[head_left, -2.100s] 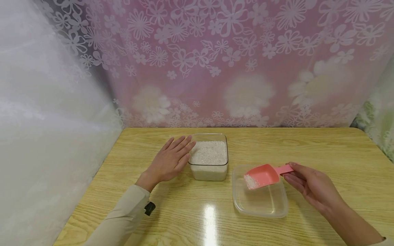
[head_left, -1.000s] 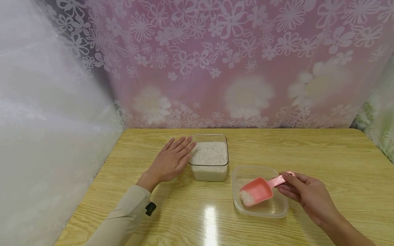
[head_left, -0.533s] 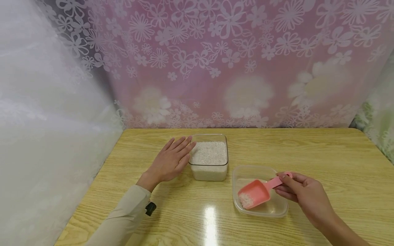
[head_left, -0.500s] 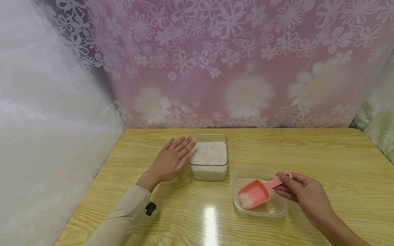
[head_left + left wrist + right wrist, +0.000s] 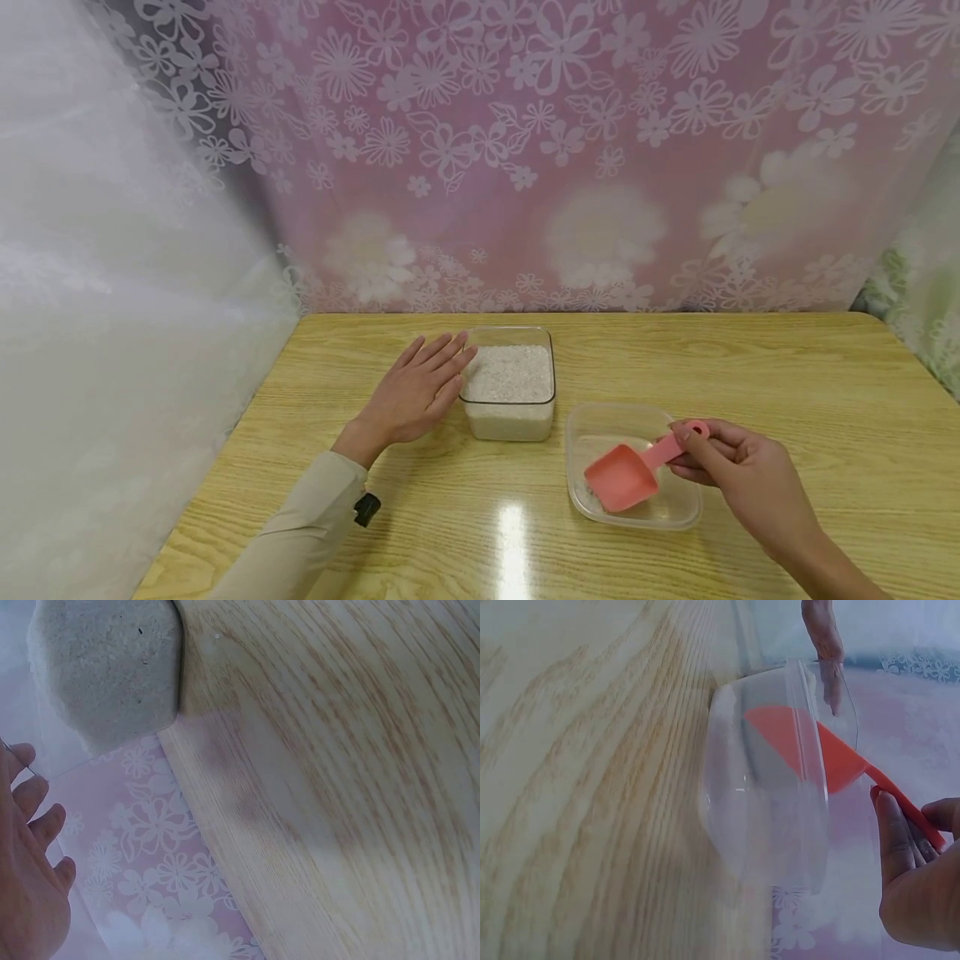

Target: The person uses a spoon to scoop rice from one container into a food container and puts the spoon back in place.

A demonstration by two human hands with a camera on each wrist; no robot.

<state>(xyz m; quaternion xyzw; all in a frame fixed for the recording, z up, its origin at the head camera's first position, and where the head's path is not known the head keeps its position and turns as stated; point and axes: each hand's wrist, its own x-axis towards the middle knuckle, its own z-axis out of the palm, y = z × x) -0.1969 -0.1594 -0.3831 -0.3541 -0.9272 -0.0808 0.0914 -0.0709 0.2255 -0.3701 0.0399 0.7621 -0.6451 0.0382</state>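
Note:
My right hand [image 5: 750, 479] pinches the handle of a pink scoop [image 5: 621, 478]. The scoop's bowl dips into a clear plastic container [image 5: 678, 523], tilted with its front edge low, and shows no rice inside it. A few white grains of rice [image 5: 592, 497] lie on the container's floor beside the scoop. My left hand [image 5: 411, 396] rests with straight, spread fingers against the left rim of a clear square bin [image 5: 510, 423], which holds a lot of white rice [image 5: 512, 373]. In the left wrist view the fingertips [image 5: 46, 825] stand at the bin's edge.
Both containers stand on a wood-grain table [image 5: 420, 533], the bin farther back and left of the plastic container. A pink flowered curtain [image 5: 480, 167] hangs behind the table's back edge. Pale sheeting [image 5: 135, 292] hangs on the left.
The scoop has come down and left into the plastic container and tipped forward. The rice at its front edge has gone out onto the container's floor. My left hand stays in place.

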